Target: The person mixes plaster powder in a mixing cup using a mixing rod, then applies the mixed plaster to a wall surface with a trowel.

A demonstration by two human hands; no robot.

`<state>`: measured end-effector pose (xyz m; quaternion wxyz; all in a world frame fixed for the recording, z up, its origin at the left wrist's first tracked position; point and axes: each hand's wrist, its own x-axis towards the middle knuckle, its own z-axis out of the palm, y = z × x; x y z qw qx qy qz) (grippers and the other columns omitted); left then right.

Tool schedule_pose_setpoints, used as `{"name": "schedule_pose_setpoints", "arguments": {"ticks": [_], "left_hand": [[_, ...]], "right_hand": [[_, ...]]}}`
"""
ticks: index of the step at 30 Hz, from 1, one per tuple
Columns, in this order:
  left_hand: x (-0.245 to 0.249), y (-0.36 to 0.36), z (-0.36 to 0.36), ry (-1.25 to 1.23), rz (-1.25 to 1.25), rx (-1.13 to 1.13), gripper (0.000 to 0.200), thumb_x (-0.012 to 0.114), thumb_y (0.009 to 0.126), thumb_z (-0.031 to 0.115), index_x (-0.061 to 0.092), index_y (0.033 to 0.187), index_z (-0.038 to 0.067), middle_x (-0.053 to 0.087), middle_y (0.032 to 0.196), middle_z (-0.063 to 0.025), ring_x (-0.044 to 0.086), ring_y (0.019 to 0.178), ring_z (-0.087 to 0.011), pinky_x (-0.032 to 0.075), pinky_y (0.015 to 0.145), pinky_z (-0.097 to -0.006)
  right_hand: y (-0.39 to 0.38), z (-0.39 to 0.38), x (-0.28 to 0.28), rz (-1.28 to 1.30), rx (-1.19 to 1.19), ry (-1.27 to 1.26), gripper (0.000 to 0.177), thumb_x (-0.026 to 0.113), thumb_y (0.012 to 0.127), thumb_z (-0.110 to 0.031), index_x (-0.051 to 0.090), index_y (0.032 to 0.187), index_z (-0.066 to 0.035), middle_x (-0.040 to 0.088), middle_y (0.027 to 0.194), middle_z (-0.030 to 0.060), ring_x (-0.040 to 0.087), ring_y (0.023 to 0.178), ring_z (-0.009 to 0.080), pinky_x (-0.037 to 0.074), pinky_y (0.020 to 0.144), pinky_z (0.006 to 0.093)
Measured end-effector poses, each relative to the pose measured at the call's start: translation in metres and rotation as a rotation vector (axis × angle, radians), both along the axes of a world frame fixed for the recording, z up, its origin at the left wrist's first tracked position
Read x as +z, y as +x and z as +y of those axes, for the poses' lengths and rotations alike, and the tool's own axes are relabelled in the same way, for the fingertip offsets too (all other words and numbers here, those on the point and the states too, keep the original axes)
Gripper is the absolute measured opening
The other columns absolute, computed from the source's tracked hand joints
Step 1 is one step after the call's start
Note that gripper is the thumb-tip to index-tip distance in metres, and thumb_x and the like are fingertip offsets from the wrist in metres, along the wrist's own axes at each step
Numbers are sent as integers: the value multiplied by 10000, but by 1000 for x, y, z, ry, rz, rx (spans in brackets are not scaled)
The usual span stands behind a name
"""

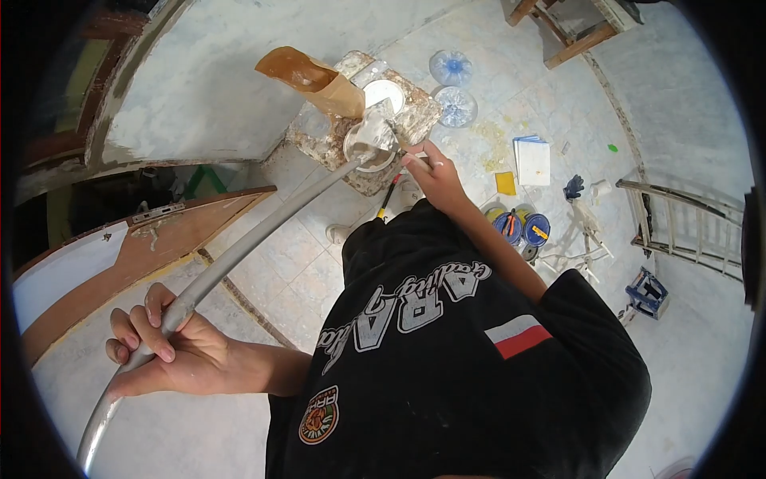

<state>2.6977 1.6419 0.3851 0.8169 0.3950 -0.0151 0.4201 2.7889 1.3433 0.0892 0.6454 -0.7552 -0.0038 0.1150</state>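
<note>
A long grey pole (243, 243) runs up from the lower left, and my left hand (163, 339) is wrapped round its lower part. At the far end of the pole sits a white-smeared head (375, 134) over a round container (353, 144). Close beside that head, my right hand (435, 177) grips a short light-coloured handle (418, 163), whose working end is mostly hidden among the smeared things. Under them is a paint-crusted board (419, 116), carrying a white round tub (384, 94) and an open brown paper bag (339, 94).
Two clear blue-tinted plastic bottles (455, 108) stand past the board. To the right lie a yellow sponge (505, 184), white sheets (533, 164), a dark glove (573, 188) and blue cans (536, 229). A ladder (690, 217) leans at far right; a wooden door (152, 259) is at left.
</note>
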Motion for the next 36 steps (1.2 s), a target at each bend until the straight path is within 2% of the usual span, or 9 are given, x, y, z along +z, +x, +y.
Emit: {"name": "schedule_pose_setpoints", "arguments": {"ticks": [6, 14, 16, 18, 22, 25, 31, 33, 36], "left_hand": [[-3, 2, -3, 4, 7, 0, 432, 718, 926, 523, 543, 911, 128, 416, 822, 8, 440, 547, -85, 417, 733, -300], [-5, 5, -7, 24, 39, 26, 425, 731, 920, 515, 563, 907, 126, 434, 816, 3, 451, 545, -82, 433, 725, -309], [-5, 5, -5, -34, 21, -72, 419, 793, 868, 470, 626, 864, 85, 477, 804, -24, 461, 552, -116, 464, 774, -353], [-7, 7, -6, -35, 21, -65, 419, 796, 864, 469, 629, 860, 85, 485, 802, -23, 460, 552, -116, 466, 775, -355], [-7, 12, -11, 26, 40, -40, 432, 748, 904, 530, 601, 883, 124, 469, 818, 1, 459, 545, -77, 462, 745, -323], [-7, 17, -12, 71, 51, -18, 433, 742, 903, 545, 605, 880, 135, 472, 827, 11, 451, 545, -63, 466, 752, -320], [-8, 23, -19, 139, 124, 80, 441, 738, 897, 572, 609, 876, 151, 473, 838, 34, 427, 542, -40, 461, 752, -294], [-9, 23, -19, 154, 130, 74, 444, 734, 896, 581, 608, 878, 155, 470, 838, 37, 422, 542, -38, 460, 748, -292], [-11, 29, -21, 162, 120, 74, 450, 725, 898, 597, 606, 883, 164, 466, 837, 40, 413, 541, -33, 458, 744, -290]], "right_hand": [[-8, -1, -13, -34, 80, 10, 213, 658, 1036, -194, 638, 1183, -41, 680, 843, 22, 532, 748, 34, 438, 655, 241], [-12, 0, -16, 49, 51, 8, 222, 664, 1034, -205, 638, 1178, -39, 675, 844, 7, 526, 727, 33, 428, 647, 231], [-17, 3, -21, 38, 70, 27, 223, 664, 1034, -208, 638, 1177, -39, 675, 842, 7, 527, 726, 35, 428, 645, 232], [-18, 8, -19, -73, -12, 29, 245, 670, 1014, -227, 647, 1161, -32, 715, 883, 104, 632, 786, 115, 517, 722, 300], [-18, 8, -4, 103, -55, 170, 239, 669, 1012, -221, 645, 1151, -28, 713, 874, 100, 632, 778, 108, 514, 713, 295], [-22, 7, -7, 41, 13, 18, 230, 665, 1012, -211, 643, 1141, -22, 708, 859, 90, 630, 772, 104, 507, 699, 295], [-20, 11, -2, 32, -58, 110, 207, 665, 1009, -206, 647, 1127, -37, 678, 804, 75, 598, 734, 102, 489, 667, 299], [-23, 12, -5, -32, 26, 21, 209, 663, 1029, -205, 653, 1163, -45, 585, 739, -26, 464, 676, 34, 392, 593, 251], [-22, 11, -2, 56, -29, 55, 198, 661, 1031, -209, 653, 1151, -52, 558, 725, -39, 439, 661, 30, 377, 583, 251]]}}
